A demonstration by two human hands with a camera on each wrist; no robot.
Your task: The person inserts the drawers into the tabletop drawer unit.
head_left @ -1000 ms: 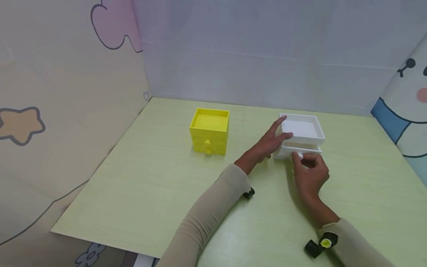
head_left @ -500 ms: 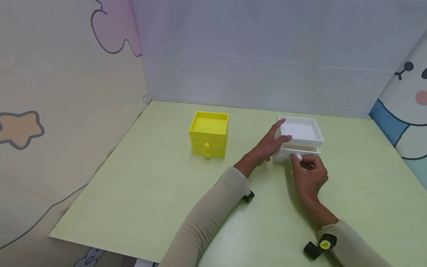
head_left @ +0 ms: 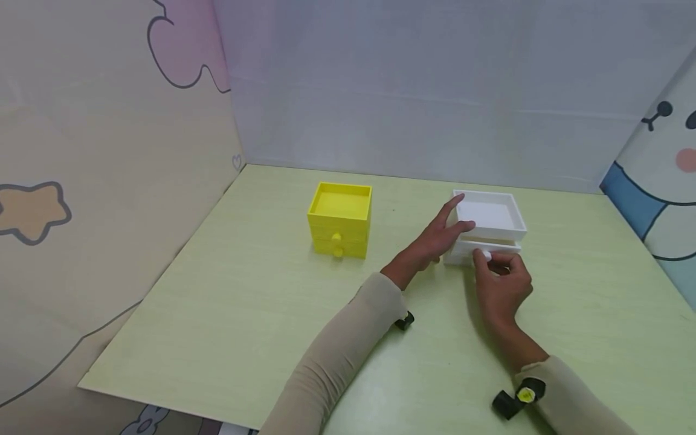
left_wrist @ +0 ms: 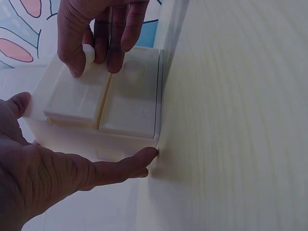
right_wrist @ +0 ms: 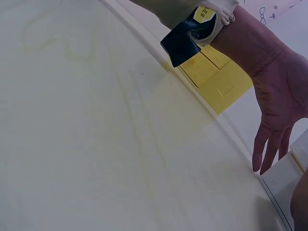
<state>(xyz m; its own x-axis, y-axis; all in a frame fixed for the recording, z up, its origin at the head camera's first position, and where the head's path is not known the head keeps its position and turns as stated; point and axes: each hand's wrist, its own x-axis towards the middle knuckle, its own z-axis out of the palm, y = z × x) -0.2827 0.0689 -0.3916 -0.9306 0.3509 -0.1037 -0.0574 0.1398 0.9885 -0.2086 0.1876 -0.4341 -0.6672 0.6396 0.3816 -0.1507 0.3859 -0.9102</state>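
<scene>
A small white two-drawer box (head_left: 519,226) with a tray top stands at the right of the table. Its upper drawer (left_wrist: 79,98) sticks out a little, while the lower drawer (left_wrist: 130,108) lies flush in the left wrist view. My right hand (head_left: 502,287) pinches the upper drawer's white knob (head_left: 486,256) between thumb and fingers. Against the box's left side rests my left hand (head_left: 432,238), thumb and fingers spread and mostly straight. The right wrist view catches the left hand (right_wrist: 284,106) beside the box, with the right hand's work mostly cut off.
A yellow drawer box (head_left: 350,226) with two round knobs stands left of the white one on the pale table (head_left: 244,290). Behind the table rises a plain wall covering (head_left: 370,109); cartoon-printed sheets hang at both sides. Each wrist carries a black camera (head_left: 505,405).
The upper drawer has slid slightly inward, narrowing the gap above it, and my right hand has moved with it. My left hand keeps its place. The head view has tilted a little.
</scene>
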